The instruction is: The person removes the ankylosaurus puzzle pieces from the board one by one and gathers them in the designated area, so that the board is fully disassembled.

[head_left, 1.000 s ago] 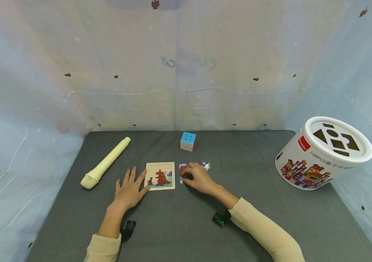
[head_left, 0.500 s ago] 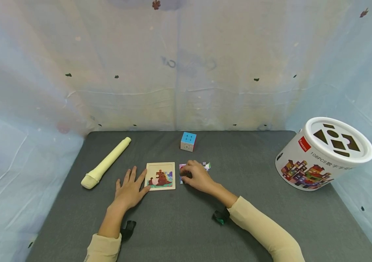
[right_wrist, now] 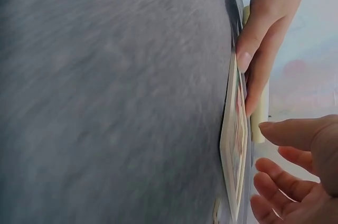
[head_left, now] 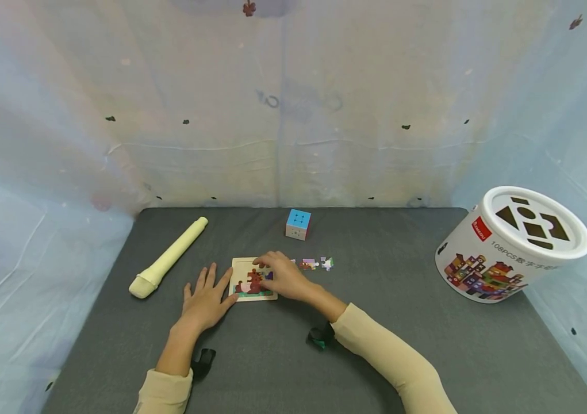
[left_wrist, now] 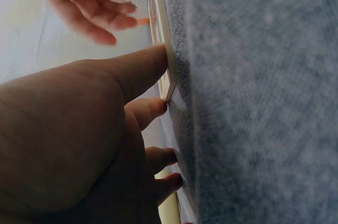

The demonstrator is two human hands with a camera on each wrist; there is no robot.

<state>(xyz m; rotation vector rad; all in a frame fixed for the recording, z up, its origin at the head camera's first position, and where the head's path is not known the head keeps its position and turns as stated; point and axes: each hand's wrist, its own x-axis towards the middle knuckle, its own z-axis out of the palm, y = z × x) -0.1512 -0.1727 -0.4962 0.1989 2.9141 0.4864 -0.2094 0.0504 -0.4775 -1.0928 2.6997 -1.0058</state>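
A small wooden puzzle tray (head_left: 254, 299) lies flat on the table, its lower part filled with pieces showing a reddish-brown animal. My left hand (head_left: 204, 300) is spread on the tabletop at its left, the thumb touching the tray's edge. In the left wrist view the thumb presses against that pale rim (left_wrist: 168, 84). Over the tray's right half hovers my right hand (head_left: 287, 279), thumb and fingers apart. Nothing shows between those fingers in the right wrist view. It partly hides the tray. Loose puzzle pieces (head_left: 309, 264) lie just right of it.
A blue-topped puzzle cube (head_left: 297, 225) stands behind the pieces. A pale yellow microphone-shaped object (head_left: 169, 257) lies at the left. On the right stands a large white bucket (head_left: 484, 264) with shaped holes in its lid. A grey cloth covers the table (head_left: 272, 362).
My right hand has moved left from the loose pieces to above the tray, its fingers now apart. Several loose pieces have come into view. The left hand stays where it was.
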